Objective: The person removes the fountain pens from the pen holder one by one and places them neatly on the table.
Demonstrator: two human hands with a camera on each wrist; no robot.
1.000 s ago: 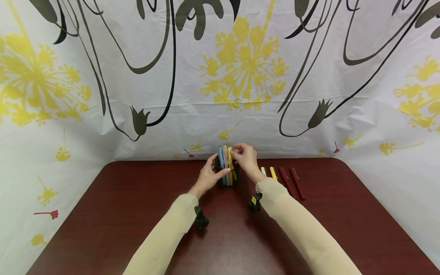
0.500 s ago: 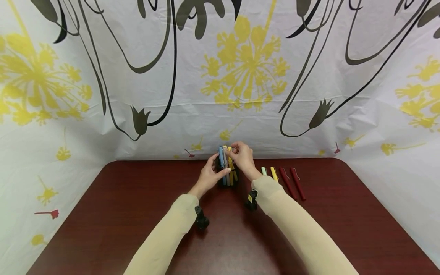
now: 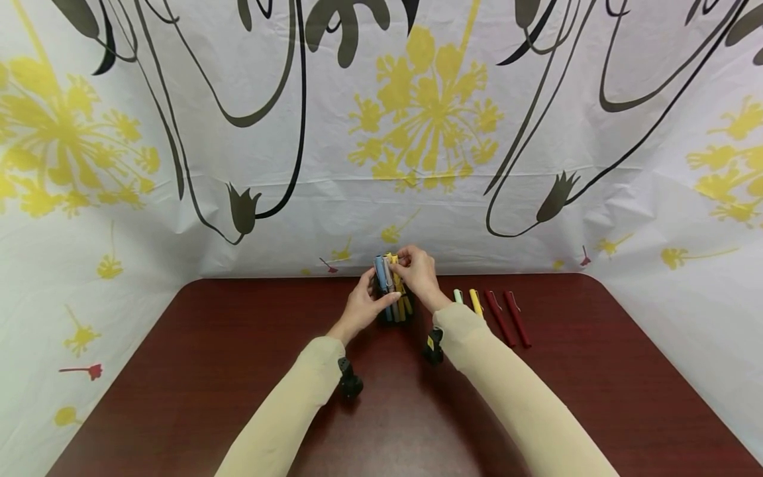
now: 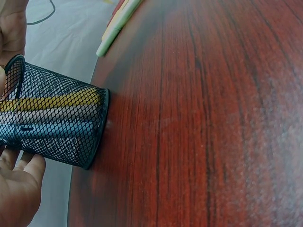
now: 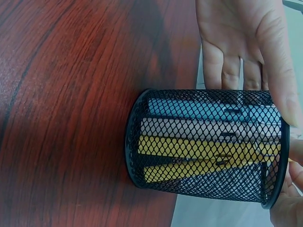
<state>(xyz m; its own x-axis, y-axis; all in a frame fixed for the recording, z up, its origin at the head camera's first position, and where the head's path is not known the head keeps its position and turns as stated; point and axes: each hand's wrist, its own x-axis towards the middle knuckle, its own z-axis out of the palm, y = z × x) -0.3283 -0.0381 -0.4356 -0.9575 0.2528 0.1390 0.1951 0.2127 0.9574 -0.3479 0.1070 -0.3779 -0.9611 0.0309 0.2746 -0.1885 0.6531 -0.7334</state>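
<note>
A black mesh pen holder [image 5: 222, 189] stands upright near the table's back edge. Inside are a blue pen [image 3: 380, 270], a pale beige-grey pen [image 5: 182, 127] and two yellow pens [image 5: 175, 147], their tops leaning left in the head view. My left hand [image 3: 359, 307] grips the holder, thumb across the front near the rim and fingers round the far left side. At the rim, my right hand [image 3: 422, 275] pinches the upper end of a yellow pen, thumb against the pens. The rest of its fingers curl behind, partly hidden.
On the table [image 3: 238, 371], right of the holder, lie a pale green pen [image 3: 457, 296], another yellow pen [image 3: 475, 301] and two dark red pens [image 3: 516, 319]. My right sleeve [image 3: 507, 371] partly covers them. A patterned white sheet [image 3: 298, 152] hangs behind the table.
My right hand has moved a little left, from beside the yellow pens onto their tops. The pen tops have shifted left. My left hand keeps its place on the holder.
</note>
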